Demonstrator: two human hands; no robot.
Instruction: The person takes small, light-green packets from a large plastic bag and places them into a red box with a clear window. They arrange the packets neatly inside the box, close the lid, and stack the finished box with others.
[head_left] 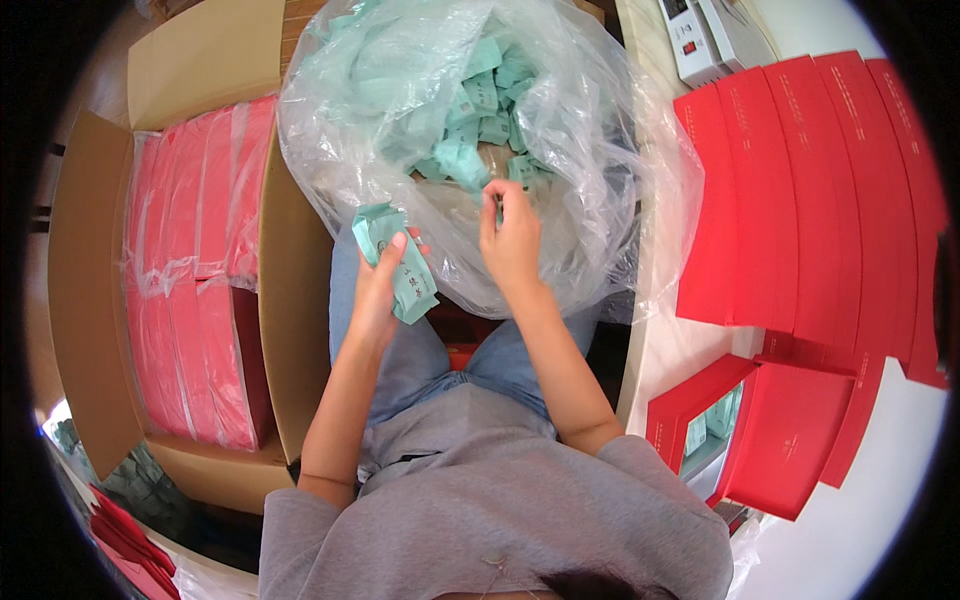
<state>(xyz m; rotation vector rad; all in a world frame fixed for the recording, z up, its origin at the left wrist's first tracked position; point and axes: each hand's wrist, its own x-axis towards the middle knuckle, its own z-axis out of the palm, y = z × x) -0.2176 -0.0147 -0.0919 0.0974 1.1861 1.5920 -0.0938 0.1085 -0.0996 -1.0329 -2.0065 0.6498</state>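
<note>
Centrally: my left hand (374, 292) pinches one green packet (408, 276); my right hand (513, 238), fingertips bunched, overhangs clear bag (598, 190), hold unclear.

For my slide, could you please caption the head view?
Green packet in left hand, right hand at a plastic bag of more.

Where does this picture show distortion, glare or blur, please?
Head view: the red boxes at right bend near the dark round rim; same view: pale glare streaks the clear plastic bag; same view: the green packet by the right hand looks smeared, but the front packet in the left hand looks fairly sharp.
</note>
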